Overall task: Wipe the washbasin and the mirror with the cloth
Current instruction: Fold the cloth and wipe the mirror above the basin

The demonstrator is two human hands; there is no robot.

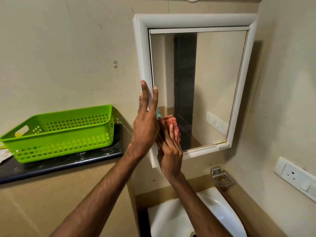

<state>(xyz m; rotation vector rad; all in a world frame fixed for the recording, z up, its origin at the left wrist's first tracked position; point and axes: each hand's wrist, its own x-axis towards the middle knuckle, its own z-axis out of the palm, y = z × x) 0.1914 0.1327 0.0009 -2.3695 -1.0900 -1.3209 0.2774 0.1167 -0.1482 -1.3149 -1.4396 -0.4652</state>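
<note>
Red-pink crumpled cloth (173,124) sits against the lower left corner of the white-framed rectangular wall mirror (213,86), pressed to the glass by the right hand (170,153), whose fingers are closed over the fabric. The left hand (146,122) is open, fingers extended upward, resting flat along the mirror frame's left edge, with one finger on the glass side. The two hands are touching or nearly so at the cloth. The white ceramic washbasin (220,211) is mounted below the mirror, well apart from the cloth. To the left, a green perforated plastic basket (65,134) stands on a dark stone table (56,166). A white wall socket (294,175) is fixed at right.
</note>
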